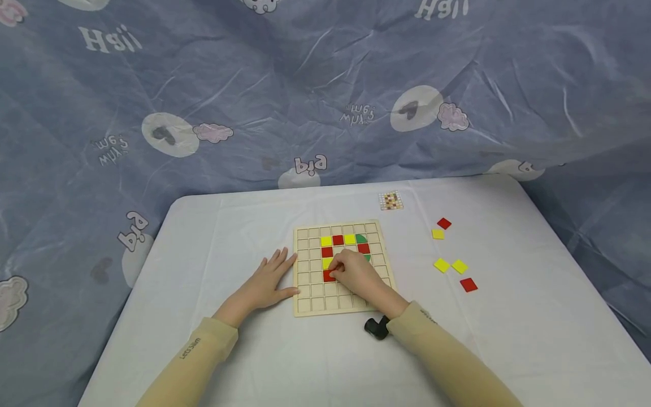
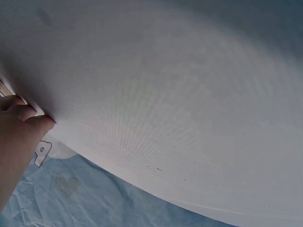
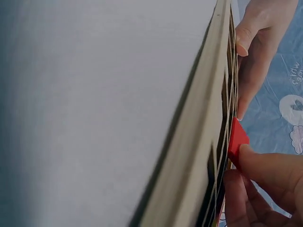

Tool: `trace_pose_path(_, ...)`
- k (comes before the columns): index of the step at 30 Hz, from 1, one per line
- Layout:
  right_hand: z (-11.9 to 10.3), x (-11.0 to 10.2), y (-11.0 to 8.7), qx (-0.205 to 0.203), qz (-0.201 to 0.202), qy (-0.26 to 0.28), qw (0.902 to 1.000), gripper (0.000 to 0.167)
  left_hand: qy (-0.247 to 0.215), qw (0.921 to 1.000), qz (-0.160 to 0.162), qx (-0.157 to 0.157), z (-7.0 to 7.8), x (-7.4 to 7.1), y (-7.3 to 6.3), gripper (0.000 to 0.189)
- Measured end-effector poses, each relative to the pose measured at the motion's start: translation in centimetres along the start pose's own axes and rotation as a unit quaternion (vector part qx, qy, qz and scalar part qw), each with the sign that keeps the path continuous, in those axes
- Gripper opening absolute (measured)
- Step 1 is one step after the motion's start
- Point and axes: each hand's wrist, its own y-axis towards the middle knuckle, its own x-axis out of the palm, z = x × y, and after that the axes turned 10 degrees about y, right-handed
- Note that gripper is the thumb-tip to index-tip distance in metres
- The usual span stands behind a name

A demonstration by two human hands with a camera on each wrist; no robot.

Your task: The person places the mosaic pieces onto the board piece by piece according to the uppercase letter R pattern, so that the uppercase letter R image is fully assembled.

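Note:
A square wooden grid board (image 1: 310, 305) lies on the table, with red, yellow and green pieces in some of its cells. My right hand (image 1: 356, 274) is over the board and pinches a red tile (image 3: 238, 142) between thumb and fingers, tilted at the grid in the right wrist view. In the head view, red shows in a lower cell by the fingertips; the hand hides several cells. My left hand (image 1: 264, 285) lies flat with fingers spread, touching the board's left edge. The left wrist view shows only part of that hand (image 2: 21, 127) at its left side.
Right of the board lie loose yellow tiles (image 1: 442, 265) and red tiles (image 1: 468, 284). Behind it is a small pattern card (image 1: 390, 200). A black device (image 1: 376, 328) sits at the right wrist. White cloth covers the table (image 1: 244, 362); a blue printed curtain (image 1: 325, 85) hangs behind.

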Motion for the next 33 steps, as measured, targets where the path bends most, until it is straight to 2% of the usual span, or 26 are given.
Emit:
trace_pose_path(3, 0.1, 0.2, 0.0, -0.005, 0.001, -0.017, 0.9998, 0.005, 0.000, 1.0000, -0.001, -0.001, 0.0, 0.0, 0.0, 0.090)
trace_pose_path(7, 0.0, -0.2, -0.1, 0.005, -0.001, -0.009, 1.0000, 0.004, -0.001, 1.0000, -0.001, 0.001, 0.1, -0.2, 0.1, 0.090)
trace_pose_path(10, 0.0, -1.5, -0.3, 0.010, 0.005, 0.012, 0.9999, 0.006, 0.001, 1.0000, -0.001, 0.003, 0.1, -0.3, 0.1, 0.090)
trace_pose_path(14, 0.8, -4.5, -0.7, 0.007, 0.027, 0.036, 0.9990, 0.013, -0.003, 1.0000, 0.001, 0.000, 0.1, -0.2, 0.1, 0.090)
trace_pose_path(18, 2.6, -8.1, -1.9, 0.023, 0.056, 0.038, 0.9974, 0.018, -0.004, 1.0000, 0.001, -0.002, 0.1, -0.1, 0.0, 0.089)
trace_pose_path(25, 7.3, -13.3, -4.5, 0.081, 0.101, -0.011, 0.9915, 0.022, -0.004, 1.0000, 0.005, 0.000, 0.1, 0.1, -0.1, 0.089)
trace_pose_path(29, 9.1, -15.0, -6.0, 0.116, 0.108, -0.029, 0.9870, 0.027, -0.003, 1.0000, 0.003, 0.000, 0.0, 0.2, -0.1, 0.089)
trace_pose_path(33, 10.4, -15.8, -6.9, 0.138, 0.101, -0.043, 0.9845, 0.032, -0.002, 1.0000, 0.003, 0.002, -0.1, 0.2, 0.0, 0.089)
